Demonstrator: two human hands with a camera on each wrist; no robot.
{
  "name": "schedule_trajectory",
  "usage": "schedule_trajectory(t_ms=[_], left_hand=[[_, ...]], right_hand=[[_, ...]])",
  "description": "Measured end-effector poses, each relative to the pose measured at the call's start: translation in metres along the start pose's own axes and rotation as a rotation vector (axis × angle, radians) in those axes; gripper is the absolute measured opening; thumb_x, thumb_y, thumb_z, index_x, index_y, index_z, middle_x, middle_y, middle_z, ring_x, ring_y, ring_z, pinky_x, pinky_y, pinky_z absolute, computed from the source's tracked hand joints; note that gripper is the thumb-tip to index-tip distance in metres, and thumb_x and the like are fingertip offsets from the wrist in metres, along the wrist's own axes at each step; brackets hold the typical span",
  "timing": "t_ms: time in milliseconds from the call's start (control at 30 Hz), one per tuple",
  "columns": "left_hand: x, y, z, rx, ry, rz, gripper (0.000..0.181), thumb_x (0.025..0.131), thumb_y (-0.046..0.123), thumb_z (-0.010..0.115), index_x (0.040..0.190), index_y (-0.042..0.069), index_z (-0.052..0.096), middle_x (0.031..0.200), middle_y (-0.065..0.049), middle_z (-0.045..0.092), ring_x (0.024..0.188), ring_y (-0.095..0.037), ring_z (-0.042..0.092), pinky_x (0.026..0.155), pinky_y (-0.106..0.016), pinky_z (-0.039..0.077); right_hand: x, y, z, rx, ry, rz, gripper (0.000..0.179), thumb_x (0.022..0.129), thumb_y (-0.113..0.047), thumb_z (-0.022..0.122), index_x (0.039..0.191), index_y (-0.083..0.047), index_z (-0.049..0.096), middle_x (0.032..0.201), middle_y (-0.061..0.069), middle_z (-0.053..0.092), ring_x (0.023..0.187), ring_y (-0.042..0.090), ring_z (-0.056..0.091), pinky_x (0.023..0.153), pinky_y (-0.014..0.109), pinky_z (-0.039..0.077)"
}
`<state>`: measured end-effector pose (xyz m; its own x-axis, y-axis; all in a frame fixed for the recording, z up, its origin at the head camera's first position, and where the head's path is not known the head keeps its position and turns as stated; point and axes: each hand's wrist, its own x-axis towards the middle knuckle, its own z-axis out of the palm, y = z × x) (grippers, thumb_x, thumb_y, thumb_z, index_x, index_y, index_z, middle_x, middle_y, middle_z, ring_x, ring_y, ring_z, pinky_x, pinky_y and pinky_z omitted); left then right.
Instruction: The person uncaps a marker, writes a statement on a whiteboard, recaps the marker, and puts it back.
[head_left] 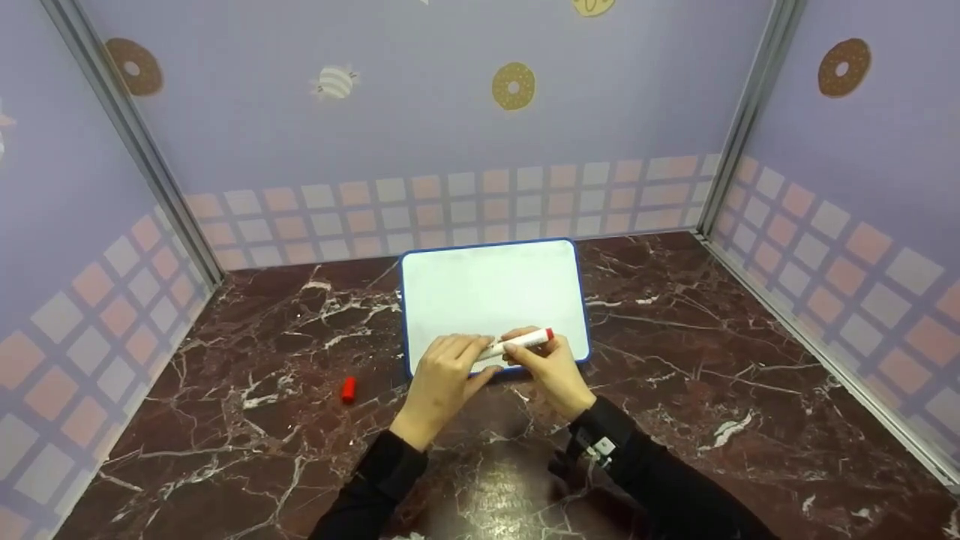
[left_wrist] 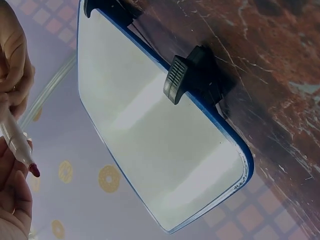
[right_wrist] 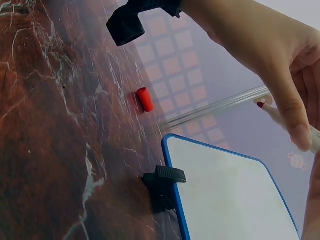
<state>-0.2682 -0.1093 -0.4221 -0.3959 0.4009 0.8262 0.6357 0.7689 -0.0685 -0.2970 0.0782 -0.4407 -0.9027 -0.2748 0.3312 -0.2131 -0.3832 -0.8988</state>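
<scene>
An uncapped white marker [head_left: 529, 340] with a red end is pinched between the thumb and fingers of my right hand [head_left: 551, 369]. Its red writing tip [left_wrist: 33, 170] points toward my left hand [head_left: 442, 375]. Loosely bent, the left fingers lie close about the tip end, and the left thumb [right_wrist: 295, 122] overlaps the marker in the right wrist view. Both hands are in front of the lower part of a blue-framed whiteboard [head_left: 487, 292]. The red cap [head_left: 349, 389] lies apart on the table, left of the left hand.
Black clip feet [left_wrist: 192, 80] hold up the whiteboard's lower edge on the dark red marbled table [head_left: 262, 450]. Purple walls [head_left: 420, 135] with checks and doughnut pictures enclose the back and both sides, with metal posts [head_left: 750, 105] at the corners.
</scene>
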Motion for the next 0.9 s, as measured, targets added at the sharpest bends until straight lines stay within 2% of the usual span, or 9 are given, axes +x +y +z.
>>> schedule_trajectory(t_ms=[100,233,333,467,600,700,833,900], left_hand=[[0.002,-0.005,-0.006,-0.023,-0.016,-0.060,0.040,0.083,0.031,0.078,0.114,0.005,0.071,0.104,-0.009,0.074,0.095,-0.024,0.069,0.087,-0.035,0.058],[0.005,-0.018,-0.014,-0.044,-0.014,-0.188,0.031,0.093,0.023,0.066,0.117,0.003,0.070,0.110,-0.013,0.072,0.103,-0.027,0.068,0.095,-0.040,0.056],[0.004,-0.032,-0.017,-0.092,-0.021,-0.333,0.029,0.096,0.014,0.062,0.120,0.001,0.068,0.118,-0.017,0.069,0.113,-0.032,0.064,0.105,-0.044,0.051],[-0.005,-0.052,-0.016,-0.188,-0.046,-0.560,0.034,0.095,0.005,0.061,0.128,-0.003,0.062,0.132,-0.024,0.060,0.126,-0.040,0.054,0.112,-0.050,0.044],[-0.018,-0.070,-0.013,-0.256,-0.117,-0.723,0.044,0.095,-0.001,0.059,0.138,-0.007,0.053,0.140,-0.029,0.052,0.131,-0.046,0.049,0.112,-0.054,0.042],[-0.027,-0.080,-0.012,-0.298,-0.212,-0.818,0.051,0.097,0.000,0.056,0.146,-0.004,0.043,0.135,-0.032,0.055,0.110,-0.045,0.062,0.101,-0.052,0.050],[-0.033,-0.087,-0.010,-0.399,-0.321,-0.931,0.056,0.099,0.003,0.054,0.151,-0.001,0.035,0.131,-0.032,0.058,0.099,-0.042,0.067,0.092,-0.049,0.056],[-0.036,-0.088,-0.008,-0.447,-0.350,-0.963,0.056,0.098,0.003,0.054,0.150,-0.003,0.035,0.133,-0.031,0.057,0.113,-0.043,0.064,0.095,-0.049,0.056]], right_hand=[[0.001,-0.001,0.000,-0.005,0.028,-0.022,0.019,0.093,0.006,0.060,0.095,-0.009,0.072,0.090,0.000,0.072,0.077,0.011,0.065,0.077,0.024,0.058],[0.003,-0.002,0.001,0.000,0.069,-0.055,0.021,0.092,0.008,0.060,0.093,-0.008,0.072,0.087,0.001,0.072,0.074,0.011,0.066,0.074,0.024,0.059],[0.003,-0.003,0.002,-0.007,0.098,-0.074,0.017,0.091,0.008,0.061,0.093,-0.006,0.071,0.083,0.002,0.071,0.073,0.011,0.067,0.072,0.024,0.060],[0.003,-0.004,0.003,-0.027,0.129,-0.102,0.010,0.091,0.006,0.063,0.093,-0.002,0.069,0.080,0.004,0.069,0.072,0.013,0.067,0.071,0.026,0.060],[0.004,-0.005,0.003,-0.041,0.144,-0.124,0.006,0.091,0.006,0.063,0.093,0.002,0.067,0.079,0.005,0.068,0.071,0.013,0.066,0.070,0.026,0.060],[0.004,-0.005,0.003,-0.047,0.148,-0.133,0.004,0.090,0.006,0.063,0.093,0.004,0.066,0.078,0.004,0.068,0.070,0.013,0.066,0.069,0.026,0.060],[0.005,-0.004,0.003,-0.058,0.148,-0.145,0.005,0.091,0.007,0.063,0.092,0.002,0.065,0.078,0.004,0.067,0.070,0.013,0.066,0.068,0.025,0.060],[0.006,-0.004,0.003,-0.060,0.148,-0.149,0.009,0.091,0.008,0.061,0.090,0.000,0.065,0.078,0.004,0.067,0.069,0.013,0.066,0.068,0.024,0.059]])
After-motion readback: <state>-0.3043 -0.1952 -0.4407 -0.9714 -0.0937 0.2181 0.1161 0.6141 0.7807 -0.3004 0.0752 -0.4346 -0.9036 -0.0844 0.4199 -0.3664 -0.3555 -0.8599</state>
